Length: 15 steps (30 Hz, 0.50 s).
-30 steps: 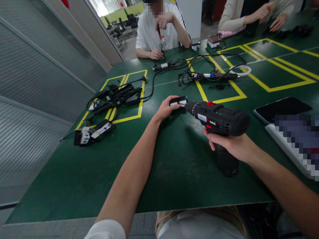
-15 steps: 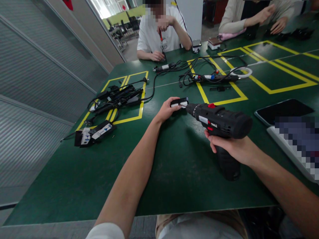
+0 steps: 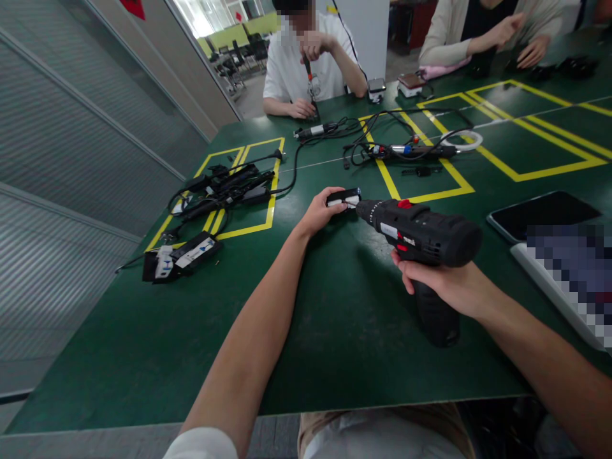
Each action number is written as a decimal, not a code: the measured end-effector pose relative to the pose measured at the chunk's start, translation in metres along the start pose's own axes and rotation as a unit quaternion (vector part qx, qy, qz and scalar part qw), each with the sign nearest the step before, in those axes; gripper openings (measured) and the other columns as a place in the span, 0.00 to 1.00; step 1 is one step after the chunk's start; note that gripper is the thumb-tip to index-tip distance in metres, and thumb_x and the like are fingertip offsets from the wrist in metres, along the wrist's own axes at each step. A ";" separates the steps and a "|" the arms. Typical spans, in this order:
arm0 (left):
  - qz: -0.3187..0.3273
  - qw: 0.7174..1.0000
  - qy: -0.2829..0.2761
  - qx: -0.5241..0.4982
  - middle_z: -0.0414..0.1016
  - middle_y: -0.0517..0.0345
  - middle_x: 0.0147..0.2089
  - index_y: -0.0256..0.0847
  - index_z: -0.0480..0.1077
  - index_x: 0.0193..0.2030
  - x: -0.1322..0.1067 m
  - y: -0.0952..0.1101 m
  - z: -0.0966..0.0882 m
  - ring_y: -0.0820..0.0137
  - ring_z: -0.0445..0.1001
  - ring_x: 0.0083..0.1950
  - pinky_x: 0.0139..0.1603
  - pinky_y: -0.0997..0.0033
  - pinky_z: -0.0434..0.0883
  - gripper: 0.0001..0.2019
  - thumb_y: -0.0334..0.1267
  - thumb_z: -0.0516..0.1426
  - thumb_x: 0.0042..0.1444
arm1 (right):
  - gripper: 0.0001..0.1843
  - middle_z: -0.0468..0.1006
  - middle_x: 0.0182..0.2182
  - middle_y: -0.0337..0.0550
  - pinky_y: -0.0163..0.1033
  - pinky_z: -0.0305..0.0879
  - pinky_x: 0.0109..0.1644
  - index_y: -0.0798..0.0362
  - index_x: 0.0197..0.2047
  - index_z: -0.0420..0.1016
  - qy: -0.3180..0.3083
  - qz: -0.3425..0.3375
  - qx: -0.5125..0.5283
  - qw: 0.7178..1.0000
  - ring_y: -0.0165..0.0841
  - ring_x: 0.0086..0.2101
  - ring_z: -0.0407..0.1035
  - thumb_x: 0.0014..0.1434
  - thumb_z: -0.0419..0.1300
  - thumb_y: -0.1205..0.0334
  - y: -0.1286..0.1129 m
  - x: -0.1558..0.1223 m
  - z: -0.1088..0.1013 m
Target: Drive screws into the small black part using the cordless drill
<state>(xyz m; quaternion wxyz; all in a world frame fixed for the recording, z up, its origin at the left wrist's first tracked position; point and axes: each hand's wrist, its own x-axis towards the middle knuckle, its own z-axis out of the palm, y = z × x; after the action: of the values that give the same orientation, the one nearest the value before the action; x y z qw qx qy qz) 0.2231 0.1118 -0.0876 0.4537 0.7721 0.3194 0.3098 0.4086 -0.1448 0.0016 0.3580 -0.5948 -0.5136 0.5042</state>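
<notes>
My right hand [image 3: 430, 280] is wrapped round the grip of a black and red cordless drill [image 3: 421, 233], held above the green table with its chuck pointing left. At the chuck's tip is a small black box-like part with a white label [image 3: 351, 194]. My left hand [image 3: 321, 211] grips that part from its left side, low over the table. Whether the bit touches the part or sits inside it is too small to make out.
Black adapters and cables [image 3: 229, 185] lie to the left, near a labelled black piece [image 3: 184, 256]. A corded electric screwdriver [image 3: 411, 151] lies beyond my hands. Phones [image 3: 545, 213] are at the right. Across the table [image 3: 143, 357], a person [image 3: 329, 64] holds a tool; another person sits further right.
My hands, the drill and the black part stay almost still. Across the table, the person's tool has turned slightly.
</notes>
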 end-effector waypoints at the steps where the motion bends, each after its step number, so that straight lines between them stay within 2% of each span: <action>1: -0.002 1.000 0.000 0.001 0.74 0.54 0.48 0.40 0.66 0.56 0.000 0.000 0.000 0.65 0.73 0.46 0.50 0.63 0.70 0.26 0.41 0.61 0.49 | 0.07 0.74 0.24 0.37 0.43 0.64 0.42 0.50 0.31 0.72 -0.001 -0.002 0.003 1.000 0.35 0.31 0.70 0.59 0.58 0.58 0.000 0.000 0.000; 6: -0.008 1.000 -0.001 -0.004 0.74 0.53 0.49 0.40 0.66 0.56 0.000 0.002 0.001 0.65 0.73 0.46 0.50 0.63 0.70 0.26 0.42 0.61 0.49 | 0.05 0.73 0.24 0.35 0.42 0.63 0.42 0.50 0.33 0.72 -0.002 -0.004 0.020 1.000 0.34 0.29 0.69 0.59 0.58 0.60 -0.001 0.000 0.001; 15: -0.007 1.000 0.001 -0.011 0.74 0.54 0.47 0.38 0.67 0.56 0.001 0.002 0.001 0.67 0.72 0.43 0.47 0.66 0.70 0.27 0.42 0.62 0.49 | 0.08 0.74 0.24 0.36 0.43 0.61 0.43 0.50 0.30 0.72 -0.005 0.006 0.002 1.000 0.34 0.31 0.69 0.60 0.58 0.58 0.003 -0.001 -0.001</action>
<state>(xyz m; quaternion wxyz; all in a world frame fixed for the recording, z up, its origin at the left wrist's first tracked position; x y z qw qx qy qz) 0.2243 0.1113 -0.0863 0.4640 0.7645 0.3221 0.3108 0.4104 -0.1464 -0.0012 0.3539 -0.5947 -0.5111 0.5097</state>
